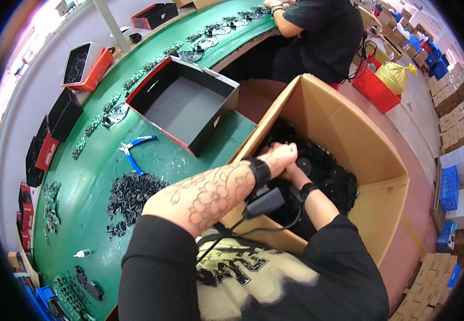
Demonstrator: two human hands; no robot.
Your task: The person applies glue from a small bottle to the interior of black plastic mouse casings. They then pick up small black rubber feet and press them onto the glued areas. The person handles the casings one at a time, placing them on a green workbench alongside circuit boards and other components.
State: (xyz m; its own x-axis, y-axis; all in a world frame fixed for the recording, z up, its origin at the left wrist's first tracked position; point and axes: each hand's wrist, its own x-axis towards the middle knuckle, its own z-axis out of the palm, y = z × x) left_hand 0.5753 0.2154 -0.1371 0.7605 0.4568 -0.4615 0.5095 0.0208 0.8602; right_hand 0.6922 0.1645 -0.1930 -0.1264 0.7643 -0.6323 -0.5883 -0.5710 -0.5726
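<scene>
Both my hands are inside a tall cardboard box at my right, over a heap of black parts whose kind I cannot make out. My left hand is closed, fingers curled under, and what it grips, if anything, is hidden. Close against it is my right hand, largely covered by the left, with its fingers out of sight. A black device with a cable hangs beside my wrists.
On the green table stand an open black box, blue-handled pliers, a pile of black scraps and a small white bottle. Green-and-black parts line its far side. A person sits beyond the cardboard box.
</scene>
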